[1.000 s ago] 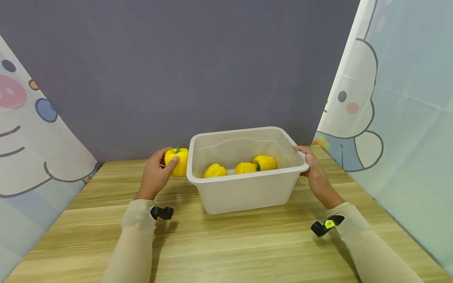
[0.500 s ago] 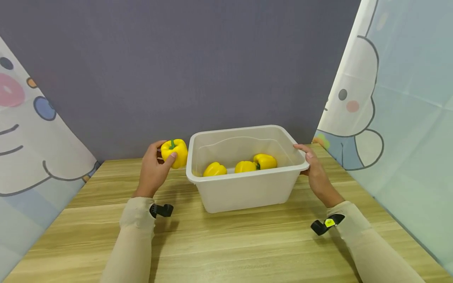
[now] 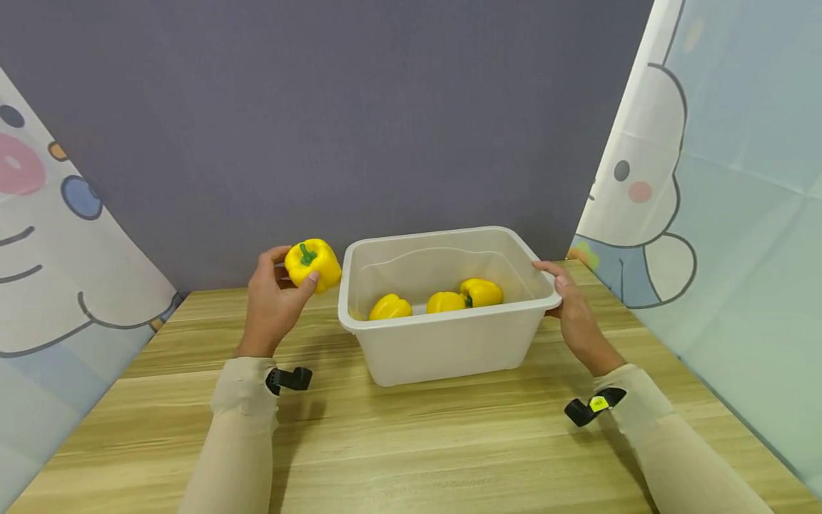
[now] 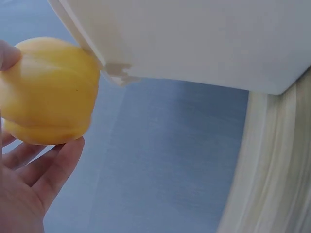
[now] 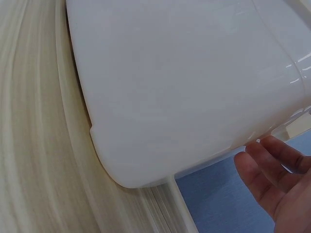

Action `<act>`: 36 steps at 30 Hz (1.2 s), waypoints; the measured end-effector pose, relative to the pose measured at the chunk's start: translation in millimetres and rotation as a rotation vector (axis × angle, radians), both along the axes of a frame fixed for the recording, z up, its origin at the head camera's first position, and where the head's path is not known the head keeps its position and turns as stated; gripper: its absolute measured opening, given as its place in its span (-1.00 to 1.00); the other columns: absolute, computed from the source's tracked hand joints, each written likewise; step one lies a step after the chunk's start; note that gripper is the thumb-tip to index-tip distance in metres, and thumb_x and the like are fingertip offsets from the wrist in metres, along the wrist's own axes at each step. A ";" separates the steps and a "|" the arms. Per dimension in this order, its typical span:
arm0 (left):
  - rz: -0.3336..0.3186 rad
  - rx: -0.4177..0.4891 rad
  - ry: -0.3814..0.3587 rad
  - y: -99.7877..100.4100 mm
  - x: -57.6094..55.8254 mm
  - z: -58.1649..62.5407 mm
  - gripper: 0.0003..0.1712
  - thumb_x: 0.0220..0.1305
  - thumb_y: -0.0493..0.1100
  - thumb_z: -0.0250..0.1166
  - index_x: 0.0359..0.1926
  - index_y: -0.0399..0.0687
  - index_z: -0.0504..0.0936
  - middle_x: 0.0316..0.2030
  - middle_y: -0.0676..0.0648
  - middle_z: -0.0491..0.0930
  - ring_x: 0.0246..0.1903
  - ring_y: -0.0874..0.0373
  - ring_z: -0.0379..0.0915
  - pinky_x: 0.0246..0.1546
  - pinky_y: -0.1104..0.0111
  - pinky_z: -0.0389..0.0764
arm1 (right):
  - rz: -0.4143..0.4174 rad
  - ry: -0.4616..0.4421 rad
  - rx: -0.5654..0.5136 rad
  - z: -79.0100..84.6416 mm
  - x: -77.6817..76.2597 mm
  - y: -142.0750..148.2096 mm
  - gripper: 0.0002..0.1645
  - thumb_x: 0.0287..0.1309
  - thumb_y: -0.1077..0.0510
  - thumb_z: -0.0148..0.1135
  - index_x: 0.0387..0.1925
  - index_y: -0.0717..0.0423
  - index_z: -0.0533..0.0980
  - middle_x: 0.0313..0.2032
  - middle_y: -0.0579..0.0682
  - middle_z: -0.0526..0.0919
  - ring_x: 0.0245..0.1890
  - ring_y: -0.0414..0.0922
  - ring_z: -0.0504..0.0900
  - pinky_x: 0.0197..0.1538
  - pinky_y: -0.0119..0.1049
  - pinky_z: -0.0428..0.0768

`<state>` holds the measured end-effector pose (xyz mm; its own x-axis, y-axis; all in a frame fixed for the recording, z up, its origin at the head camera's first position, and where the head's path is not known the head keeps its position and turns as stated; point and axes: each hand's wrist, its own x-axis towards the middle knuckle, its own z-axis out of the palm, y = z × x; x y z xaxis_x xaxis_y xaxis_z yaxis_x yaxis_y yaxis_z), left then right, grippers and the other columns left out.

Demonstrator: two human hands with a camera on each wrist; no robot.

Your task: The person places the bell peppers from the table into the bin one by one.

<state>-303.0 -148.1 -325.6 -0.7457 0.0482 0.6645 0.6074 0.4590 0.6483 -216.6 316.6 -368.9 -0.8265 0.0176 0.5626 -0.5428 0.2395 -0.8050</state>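
Observation:
A yellow bell pepper [image 3: 319,265] with a green stem is gripped between the thumb and fingers of my left hand [image 3: 272,303]. It is raised to rim height, just left of a white plastic bin [image 3: 443,350]. In the left wrist view the pepper [image 4: 51,92] overlaps the bin's rim. My right hand [image 3: 578,321] holds the bin's right rim, thumb on top and fingers beneath; the right wrist view shows those fingers [image 5: 265,162] against the outer wall. Inside the bin lie three more yellow peppers, one at the left [image 3: 390,307] and two together further right [image 3: 481,293].
The bin stands on a wood-grain table [image 3: 411,442]. A dark grey panel [image 3: 385,121] rises right behind it. Cartoon-printed cloths flank the table at left [image 3: 58,250] and right [image 3: 726,214]. A black wrist camera [image 3: 289,379] sits on the left sleeve.
My left hand has lifted the pepper upward and slightly left, tilting its stem end toward the viewer. The right hand and the bin have stayed in place.

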 end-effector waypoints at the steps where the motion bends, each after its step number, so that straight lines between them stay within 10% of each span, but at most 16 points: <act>1: -0.001 0.007 0.007 0.6 0.7 1.3 -0.28 0.26 -0.05 0.42 0.34 -0.16 0.33 0.12 -0.13 0.48 -0.07 0.03 0.51 -0.11 0.48 0.53 | -0.001 0.000 0.000 0.1 -0.1 0.0 -0.36 0.60 -0.09 -0.43 0.38 0.26 0.24 0.02 0.15 0.44 -0.17 -0.16 0.53 -0.27 -0.35 0.60; 36: -0.214 0.117 0.016 30.7 16.8 18.1 -0.36 0.32 -0.15 0.36 0.31 -0.20 0.30 0.16 -0.12 0.43 -0.02 0.06 0.53 -0.07 0.49 0.55 | 0.020 0.026 -0.017 -0.9 -2.2 1.1 -0.37 0.60 -0.06 -0.42 0.37 0.28 0.25 -0.04 0.24 0.45 -0.22 -0.16 0.55 -0.32 -0.35 0.62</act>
